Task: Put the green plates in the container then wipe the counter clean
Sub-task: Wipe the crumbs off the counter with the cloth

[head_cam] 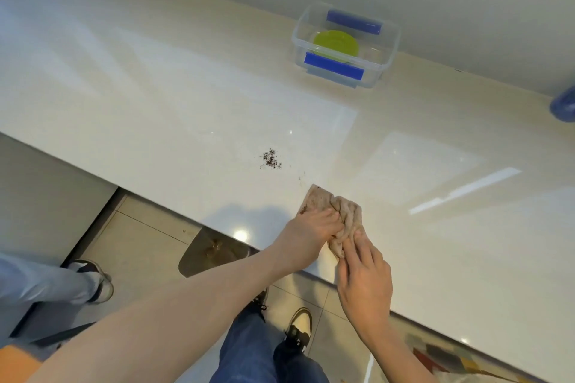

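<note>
Under both hands, the pale glossy worktop fills most of the view. Far ahead of the hands, slightly to the rt, by the wall: clear container w/ blue clips, green plates inside. Left hand lies flat w/ fingers pressing on a crumpled beige cloth near the worktop's front edge; right hand pinches the cloth's near end. Just ahead-left of the hands: small patch of dark crumbs, apart from the cloth.
</note>
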